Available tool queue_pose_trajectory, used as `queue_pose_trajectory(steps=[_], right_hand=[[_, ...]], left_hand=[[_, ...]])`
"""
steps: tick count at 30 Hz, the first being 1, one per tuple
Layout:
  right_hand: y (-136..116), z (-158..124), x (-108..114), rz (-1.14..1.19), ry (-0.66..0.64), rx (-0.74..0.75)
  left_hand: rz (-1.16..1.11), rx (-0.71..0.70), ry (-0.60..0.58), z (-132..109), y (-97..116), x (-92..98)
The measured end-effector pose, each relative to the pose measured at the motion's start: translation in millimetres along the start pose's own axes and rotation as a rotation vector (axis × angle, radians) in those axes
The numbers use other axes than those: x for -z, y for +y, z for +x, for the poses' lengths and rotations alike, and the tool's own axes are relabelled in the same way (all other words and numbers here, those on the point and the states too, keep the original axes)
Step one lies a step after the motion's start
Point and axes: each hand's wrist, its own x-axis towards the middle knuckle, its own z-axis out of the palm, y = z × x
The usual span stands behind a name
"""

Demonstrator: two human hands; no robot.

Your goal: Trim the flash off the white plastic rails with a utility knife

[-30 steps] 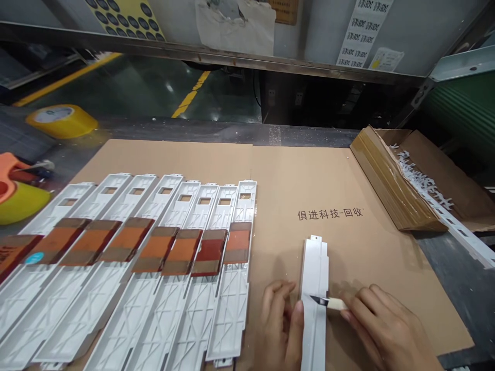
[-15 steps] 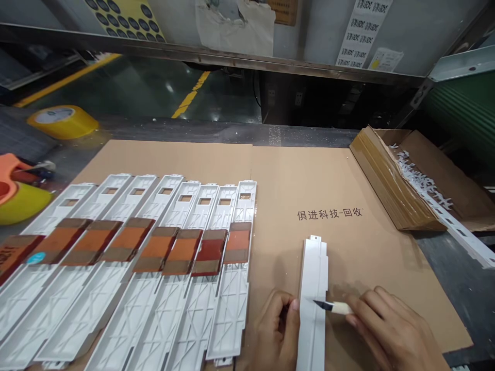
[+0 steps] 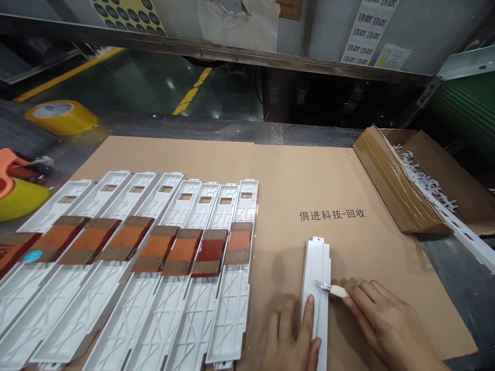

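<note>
A long white plastic strip lies on the cardboard, its lower end running out of the frame. My left hand holds it down, with a fingertip pressed on its upper face and the other fingers along its left side. In my right hand is a craft knife with a cream handle, pinched between thumb and fingers. Its blade touches the strip's face near the right edge, just above my left fingertip.
On the left, several white ribbed panels lie side by side under reddish-brown weights. A cardboard box with white scraps stands at right. Yellow tape and an orange-and-yellow holder sit at the left edge.
My left hand has moved from beside the strip onto it, a finger now stretched over its face. The knife has turned and its blade sits slightly higher on the strip.
</note>
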Motion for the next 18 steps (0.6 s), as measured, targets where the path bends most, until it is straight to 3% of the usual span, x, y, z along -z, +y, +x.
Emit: queue_pose_trajectory(steps=[6, 18], right_hand=[[0.1, 3.8, -5.1, -0.015, -0.024, 0.014], [1.2, 6.1, -9.2, -0.024, -0.046, 0.010]], left_hand=[[-0.003, -0.016, 0.006, -1.8, 2.1, -9.6], [0.019, -0.047, -0.019, -1.1, 1.6, -9.2]])
